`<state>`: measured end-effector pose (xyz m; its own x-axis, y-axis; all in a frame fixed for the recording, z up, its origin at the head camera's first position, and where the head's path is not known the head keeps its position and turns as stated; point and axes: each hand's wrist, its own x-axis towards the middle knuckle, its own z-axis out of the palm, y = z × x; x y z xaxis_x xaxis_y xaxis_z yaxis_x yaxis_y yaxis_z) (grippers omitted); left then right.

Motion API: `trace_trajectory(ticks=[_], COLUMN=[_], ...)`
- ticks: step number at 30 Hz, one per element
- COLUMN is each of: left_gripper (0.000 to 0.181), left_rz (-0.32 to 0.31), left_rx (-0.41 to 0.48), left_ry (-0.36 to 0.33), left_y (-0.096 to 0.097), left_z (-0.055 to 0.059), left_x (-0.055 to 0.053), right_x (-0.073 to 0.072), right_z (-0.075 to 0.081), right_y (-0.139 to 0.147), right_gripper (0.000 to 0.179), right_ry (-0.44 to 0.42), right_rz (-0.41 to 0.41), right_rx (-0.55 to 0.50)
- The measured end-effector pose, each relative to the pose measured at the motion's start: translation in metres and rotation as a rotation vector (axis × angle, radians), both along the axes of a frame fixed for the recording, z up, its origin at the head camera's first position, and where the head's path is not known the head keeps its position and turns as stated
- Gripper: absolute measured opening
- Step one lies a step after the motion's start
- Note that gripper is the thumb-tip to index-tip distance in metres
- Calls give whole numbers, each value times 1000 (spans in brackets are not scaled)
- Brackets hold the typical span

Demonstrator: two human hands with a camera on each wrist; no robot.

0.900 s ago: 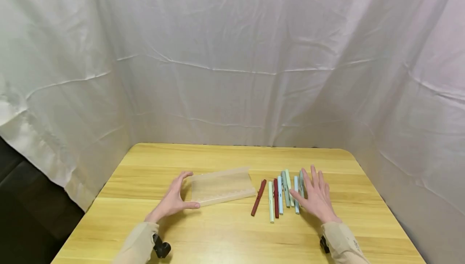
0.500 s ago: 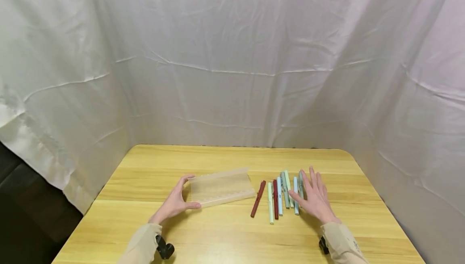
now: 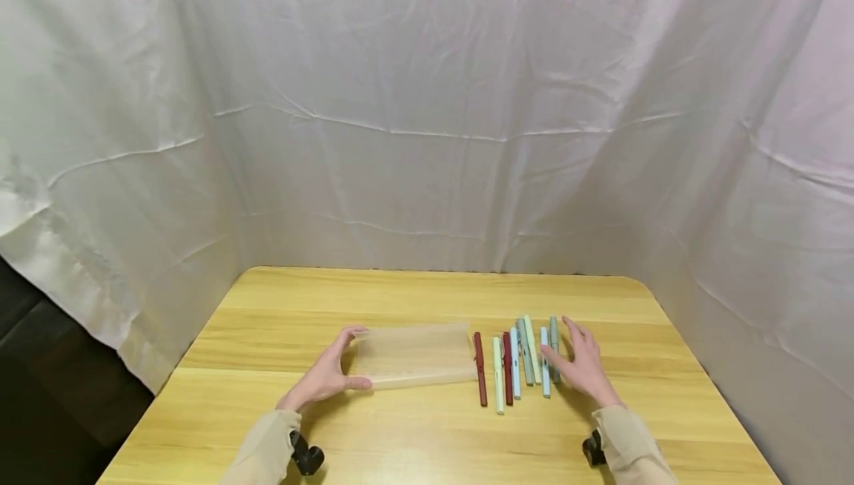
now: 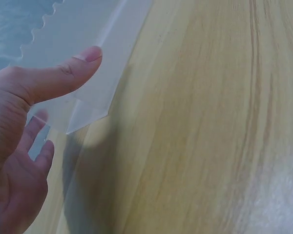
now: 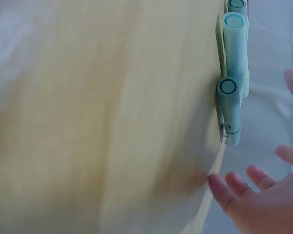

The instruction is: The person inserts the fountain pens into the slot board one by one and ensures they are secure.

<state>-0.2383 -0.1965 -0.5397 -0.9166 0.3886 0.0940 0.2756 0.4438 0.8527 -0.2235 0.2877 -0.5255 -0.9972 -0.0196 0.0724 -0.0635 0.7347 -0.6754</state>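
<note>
A translucent plastic tray (image 3: 416, 355) with a notched edge lies left of the table's middle. My left hand (image 3: 333, 370) grips it by the left end, thumb along the near side and fingers at the far side. In the left wrist view the thumb crosses the plastic tray (image 4: 95, 80) close to its corner. To the right, several pens lie roughly side by side: a red pen (image 3: 480, 370) at the tray's right end, then pale green, red, light blue and grey-green ones. My right hand (image 3: 582, 366) is beside the rightmost grey-green pen (image 3: 554, 348), fingers spread and loosely bent, holding nothing.
The wooden table (image 3: 414, 440) has a rounded far edge. White curtains (image 3: 400, 173) hang behind it and on both sides. A dark surface (image 3: 60, 366) shows at the far left. Each wrist bears a small black camera (image 3: 307, 454).
The tray has turned and shifted slightly right in my left hand, and the leftmost red pen has swung more upright beside it. My right hand's fingers have drawn back and bent.
</note>
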Motion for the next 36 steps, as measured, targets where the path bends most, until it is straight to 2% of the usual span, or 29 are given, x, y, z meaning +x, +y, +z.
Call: trace_trajectory(ticks=[8,15,18,22,28,33,36], left_gripper=[98,97,98,99,100,98,96], left_rz=[-40,-107,-103,-83,-56,-85,-106], left_rx=[4,144,170,200,223,216,206], left_ry=[-8,4,12,-17,-59,-48,-42], left_y=[2,3,4,6,9,10,9], left_z=[-1,-8,-11,-13,-15,-14,-12], left_x=[0,0,0,2,4,3,1], right_x=[-10,-20,-24,-29,-34,-35,-34], right_z=[-4,-9,-12,-12,-10,-9,-8], right_y=[13,20,21,21,21,22,24], right_gripper=[68,66,63,59,60,69,76], right_ry=[-44,-91,-71,-49,-83,-113,-132], right_rz=[-20,-42,-69,-104,-124,-100,-37], right_rx=[-110,-176,-201,-223,-202,-238,-256])
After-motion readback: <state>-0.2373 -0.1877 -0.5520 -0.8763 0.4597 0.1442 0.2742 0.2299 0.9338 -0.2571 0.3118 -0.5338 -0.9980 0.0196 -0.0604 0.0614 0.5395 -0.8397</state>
